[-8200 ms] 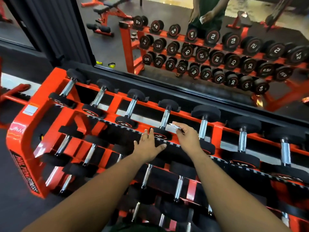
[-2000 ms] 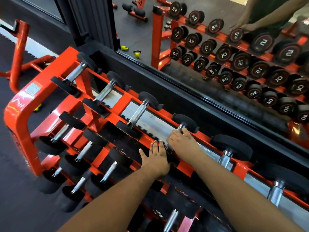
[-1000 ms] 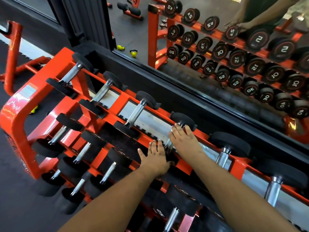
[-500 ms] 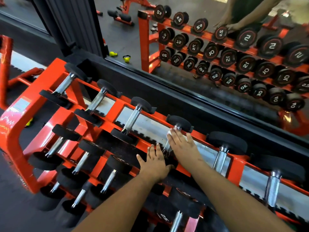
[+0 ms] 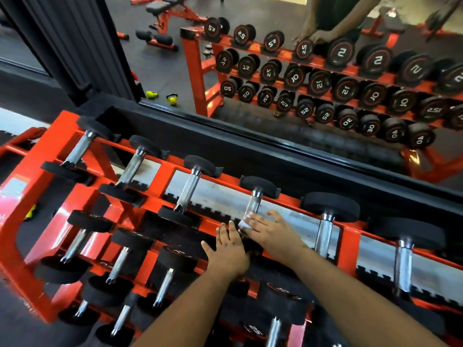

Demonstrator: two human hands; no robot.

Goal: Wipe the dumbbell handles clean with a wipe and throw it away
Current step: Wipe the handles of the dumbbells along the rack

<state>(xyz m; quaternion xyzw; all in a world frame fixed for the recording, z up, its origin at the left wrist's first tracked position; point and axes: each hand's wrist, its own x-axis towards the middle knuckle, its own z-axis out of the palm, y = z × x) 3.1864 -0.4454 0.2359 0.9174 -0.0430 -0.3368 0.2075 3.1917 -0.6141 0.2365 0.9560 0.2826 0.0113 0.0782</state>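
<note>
While the right hand [image 5: 271,234] curls its grip round the white wipe [image 5: 244,222], pressing it against the near end of one dumbbell handle [image 5: 253,209] on the top tier, the cloth peeks out at about ten o'clock from the knuckles, so the bare chrome runs on toward twelve. At roughly eight o'clock, the left hand [image 5: 229,249] lies flat, fingers straight, on that dumbbell's near black head, probably to stop it rolling in the orange rack [image 5: 45,196] under rubbing.

Knurled bright metal handles [image 5: 253,206], matt black rubber heads [image 5: 259,187], glossy orange-painted rack [image 5: 52,201].
</note>
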